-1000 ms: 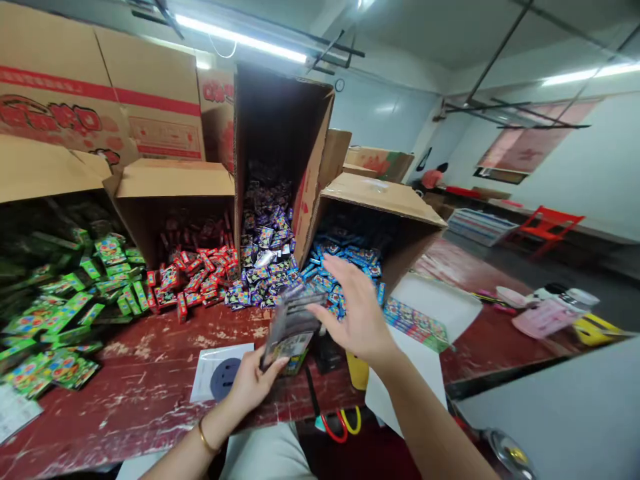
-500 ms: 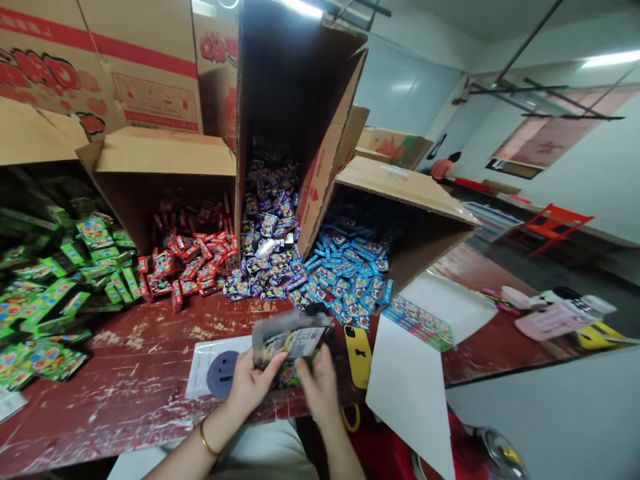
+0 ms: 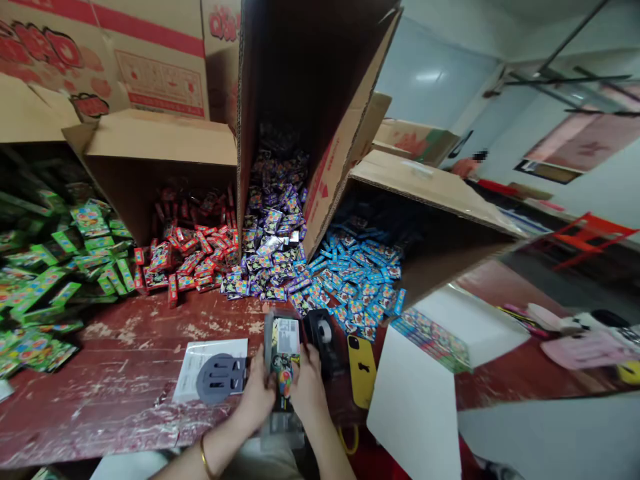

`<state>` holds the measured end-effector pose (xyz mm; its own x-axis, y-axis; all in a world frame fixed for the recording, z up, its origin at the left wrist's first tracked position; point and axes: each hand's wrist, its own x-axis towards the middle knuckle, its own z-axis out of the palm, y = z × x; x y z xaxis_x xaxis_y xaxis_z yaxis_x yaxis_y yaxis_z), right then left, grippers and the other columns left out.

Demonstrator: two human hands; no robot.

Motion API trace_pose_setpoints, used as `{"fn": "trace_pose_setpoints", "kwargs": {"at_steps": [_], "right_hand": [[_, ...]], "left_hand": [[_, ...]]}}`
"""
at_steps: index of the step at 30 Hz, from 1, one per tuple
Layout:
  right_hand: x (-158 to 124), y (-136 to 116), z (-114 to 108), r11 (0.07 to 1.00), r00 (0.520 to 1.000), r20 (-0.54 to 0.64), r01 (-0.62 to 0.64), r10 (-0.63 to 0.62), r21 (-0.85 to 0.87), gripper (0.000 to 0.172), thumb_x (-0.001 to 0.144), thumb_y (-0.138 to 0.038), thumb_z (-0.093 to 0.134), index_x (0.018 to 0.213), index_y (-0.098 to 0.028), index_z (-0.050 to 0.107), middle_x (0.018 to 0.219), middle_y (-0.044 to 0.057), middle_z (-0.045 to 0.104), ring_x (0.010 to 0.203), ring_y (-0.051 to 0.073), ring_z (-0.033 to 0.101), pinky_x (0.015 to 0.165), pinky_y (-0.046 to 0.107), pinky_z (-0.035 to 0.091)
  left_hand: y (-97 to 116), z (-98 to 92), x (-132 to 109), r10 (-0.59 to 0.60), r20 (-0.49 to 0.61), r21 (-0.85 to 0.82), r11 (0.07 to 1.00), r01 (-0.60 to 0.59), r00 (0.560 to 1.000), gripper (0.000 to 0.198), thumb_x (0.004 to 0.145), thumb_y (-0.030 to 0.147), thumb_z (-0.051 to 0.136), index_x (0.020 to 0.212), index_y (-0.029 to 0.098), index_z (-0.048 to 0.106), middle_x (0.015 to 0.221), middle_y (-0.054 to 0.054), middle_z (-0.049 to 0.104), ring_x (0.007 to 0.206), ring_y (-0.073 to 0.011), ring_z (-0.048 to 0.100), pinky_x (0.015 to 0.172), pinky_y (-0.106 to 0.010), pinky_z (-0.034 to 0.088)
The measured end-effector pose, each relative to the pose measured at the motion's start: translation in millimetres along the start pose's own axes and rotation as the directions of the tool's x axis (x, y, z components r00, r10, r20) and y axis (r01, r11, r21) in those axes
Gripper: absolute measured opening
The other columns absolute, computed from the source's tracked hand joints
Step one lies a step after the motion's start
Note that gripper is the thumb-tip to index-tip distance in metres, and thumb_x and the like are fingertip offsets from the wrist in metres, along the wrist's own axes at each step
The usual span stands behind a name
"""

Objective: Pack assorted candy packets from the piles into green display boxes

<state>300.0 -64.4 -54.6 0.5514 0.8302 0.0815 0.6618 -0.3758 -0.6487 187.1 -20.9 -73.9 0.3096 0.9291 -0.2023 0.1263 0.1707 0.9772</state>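
A clear plastic case with dark, colourful printed packs in it [image 3: 287, 337] lies lengthwise before me at the table's near edge. My left hand [image 3: 260, 387] grips its left side, the fingers wrapped along the edge. Against the opposite side presses my right hand [image 3: 309, 383], thumb over the printed front. The lower end of the plastic hangs past my wrists. Close by on the right sits a black tape dispenser [image 3: 324, 333]. A grey slotted disc [image 3: 220, 379] rests on a white sheet [image 3: 186, 373] left of my hands.
Open cartons spill small green [image 3: 45, 287], red [image 3: 193, 257], purple [image 3: 273, 260] and blue packets [image 3: 360, 273] onto the red table [image 3: 125, 380]. To the right are a yellow phone [image 3: 361, 373], a white board [image 3: 417, 407] and a printed packet strip [image 3: 435, 337]. Another person [image 3: 467, 165] is far back.
The plastic case has turned from slanted to lengthwise and come down lower. My hands now press its two sides, and the tape dispenser shows beside it. The view has shifted slightly.
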Motion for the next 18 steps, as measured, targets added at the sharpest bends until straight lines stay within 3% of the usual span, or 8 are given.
{"fn": "trace_pose_setpoints", "kwargs": {"at_steps": [3, 6, 8, 11, 16, 18], "right_hand": [[22, -2, -7, 0.98, 0.972, 0.177, 0.172, -0.153, -0.097, 0.054, 0.074, 0.002, 0.043, 0.122, -0.015, 0.059, 0.129, 0.015, 0.055, 0.123, 0.027, 0.051, 0.103, 0.037, 0.041], [69, -10, -9, 0.968, 0.926, 0.323, 0.236, -0.196, -0.09, 0.041, 0.076, -0.003, 0.054, 0.114, -0.017, 0.063, 0.117, 0.013, 0.061, 0.113, 0.026, 0.056, 0.098, 0.036, 0.043], [98, -13, -5, 0.964, 0.899, 0.386, 0.255, -0.206, -0.08, 0.032, 0.069, -0.013, 0.07, 0.1, -0.017, 0.067, 0.103, 0.01, 0.066, 0.105, 0.027, 0.058, 0.092, 0.036, 0.046], [124, -15, 1, 0.955, 0.835, 0.505, 0.289, -0.218, -0.065, 0.032, 0.048, -0.024, 0.087, 0.074, -0.018, 0.068, 0.074, 0.001, 0.064, 0.083, 0.024, 0.061, 0.074, 0.03, 0.049], [132, -15, -3, 0.939, 0.829, 0.495, 0.336, -0.261, -0.068, 0.044, 0.043, -0.024, 0.088, 0.08, -0.017, 0.066, 0.091, 0.002, 0.063, 0.093, 0.021, 0.056, 0.078, 0.027, 0.043], [138, -15, -7, 0.939, 0.819, 0.513, 0.338, -0.259, -0.065, 0.041, 0.041, -0.026, 0.088, 0.074, -0.016, 0.066, 0.082, -0.001, 0.063, 0.083, 0.018, 0.056, 0.07, 0.024, 0.043]], "left_hand": [[-16, 3.7, -16, 0.214, 0.078, 0.262, 0.938, -0.228, 0.974, 0.071, 0.076, 0.021, 0.059, 0.141, 0.01, 0.032, 0.155, -0.02, 0.019, 0.145, -0.0325, 0.009, 0.116, -0.054, 0.014], [-30, 6.0, -26, 0.39, 0.256, 0.585, 0.666, -0.463, 0.885, 0.088, 0.08, 0.037, 0.062, 0.148, 0.01, 0.013, 0.157, -0.022, 0.006, 0.144, -0.0386, 0.002, 0.112, -0.062, 0.017], [-35, 7.7, -28, 0.406, 0.29, 0.678, 0.552, -0.485, 0.867, 0.105, 0.076, 0.047, 0.066, 0.149, 0.009, 0.001, 0.156, -0.026, 0.006, 0.143, -0.041, 0.005, 0.111, -0.062, 0.023], [-37, 10.1, -26, 0.397, 0.292, 0.734, 0.49, -0.47, 0.87, 0.118, 0.072, 0.052, 0.069, 0.147, 0.008, -0.011, 0.154, -0.03, 0.01, 0.142, -0.0417, 0.009, 0.109, -0.059, 0.03], [-34, 12.9, -21, 0.389, 0.299, 0.723, 0.503, -0.473, 0.871, 0.12, 0.074, 0.053, 0.067, 0.145, 0.011, -0.02, 0.155, -0.029, 0.007, 0.142, -0.0414, 0.008, 0.108, -0.062, 0.03], [-37, 14.9, -20, 0.38, 0.302, 0.715, 0.516, -0.471, 0.874, 0.122, 0.073, 0.055, 0.067, 0.145, 0.012, -0.021, 0.155, -0.029, 0.005, 0.142, -0.0411, 0.007, 0.109, -0.063, 0.028]]}}
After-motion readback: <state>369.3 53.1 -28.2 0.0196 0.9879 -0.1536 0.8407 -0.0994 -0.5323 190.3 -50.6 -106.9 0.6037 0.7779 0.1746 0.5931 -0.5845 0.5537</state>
